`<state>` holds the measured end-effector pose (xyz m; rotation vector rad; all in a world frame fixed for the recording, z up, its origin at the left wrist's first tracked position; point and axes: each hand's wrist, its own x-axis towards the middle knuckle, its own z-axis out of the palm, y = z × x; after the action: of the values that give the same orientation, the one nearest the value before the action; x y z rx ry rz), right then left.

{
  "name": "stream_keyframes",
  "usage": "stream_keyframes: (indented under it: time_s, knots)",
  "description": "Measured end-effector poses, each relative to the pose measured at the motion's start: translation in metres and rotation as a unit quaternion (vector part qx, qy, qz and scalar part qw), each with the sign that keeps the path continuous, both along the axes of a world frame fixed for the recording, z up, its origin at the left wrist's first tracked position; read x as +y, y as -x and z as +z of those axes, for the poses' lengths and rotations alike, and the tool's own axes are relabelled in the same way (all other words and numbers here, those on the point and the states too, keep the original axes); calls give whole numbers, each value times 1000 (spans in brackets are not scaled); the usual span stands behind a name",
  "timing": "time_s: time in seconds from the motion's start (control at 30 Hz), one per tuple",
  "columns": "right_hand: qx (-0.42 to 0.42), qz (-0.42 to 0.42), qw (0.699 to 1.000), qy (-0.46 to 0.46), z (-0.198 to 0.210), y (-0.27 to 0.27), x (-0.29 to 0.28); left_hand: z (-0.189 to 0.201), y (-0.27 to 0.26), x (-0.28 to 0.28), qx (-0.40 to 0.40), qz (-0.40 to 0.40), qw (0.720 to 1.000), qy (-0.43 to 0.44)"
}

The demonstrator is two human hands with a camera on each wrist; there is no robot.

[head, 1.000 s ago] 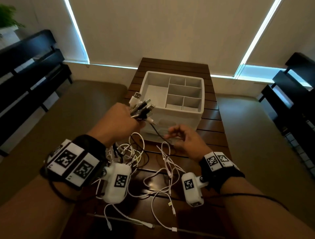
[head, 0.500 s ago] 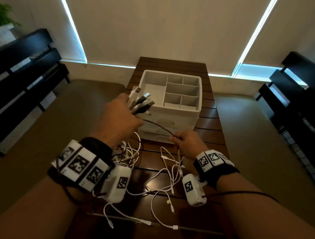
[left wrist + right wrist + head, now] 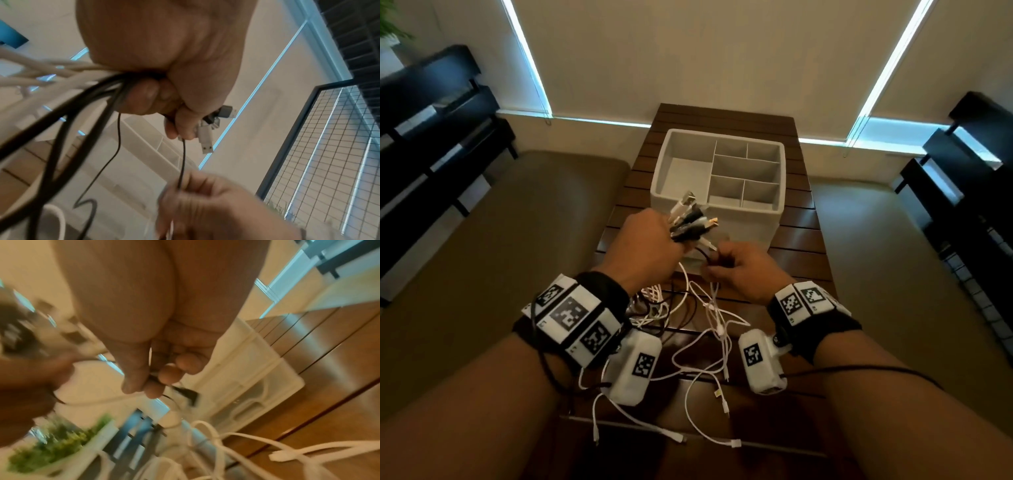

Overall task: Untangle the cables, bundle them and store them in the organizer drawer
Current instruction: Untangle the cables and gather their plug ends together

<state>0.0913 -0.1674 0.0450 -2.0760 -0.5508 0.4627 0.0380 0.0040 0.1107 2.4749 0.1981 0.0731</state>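
Untangling step in hand. Left hand [image 3: 643,246] is fisted round a bunch of cables [image 3: 690,221] at their plug ends, above the counter [image 3: 801,240] just near of the organizer [image 3: 722,219]. Right hand [image 3: 739,270] pinches one thin black cable [image 3: 183,162]. Judgement: draw that strand free of the loose white tangle [image 3: 709,329] below.

1. Your right hand [image 3: 739,270] has moved up close beside your left hand [image 3: 643,246].
2. The thin black cable [image 3: 183,162] it pinches now runs short between them.
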Motion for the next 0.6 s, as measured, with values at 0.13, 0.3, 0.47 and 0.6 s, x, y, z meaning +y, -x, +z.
stream_keyframes:
  time_s: [0.13,0.3,0.47,0.6]
  knots:
    - [2,-12,997,71,-14,2,-7,5,0,7,25,-1,999,-25]
    - [-13,-88,986,139,-28,-1,-24,19,2,19,35,11,999,-15]
    - [76,-72,994,-37,-12,13,-24,29,5,30,38,17,999,16]
    - [143,-48,983,-101,-6,13,-21,31,14,41,188,-173,967,-16]
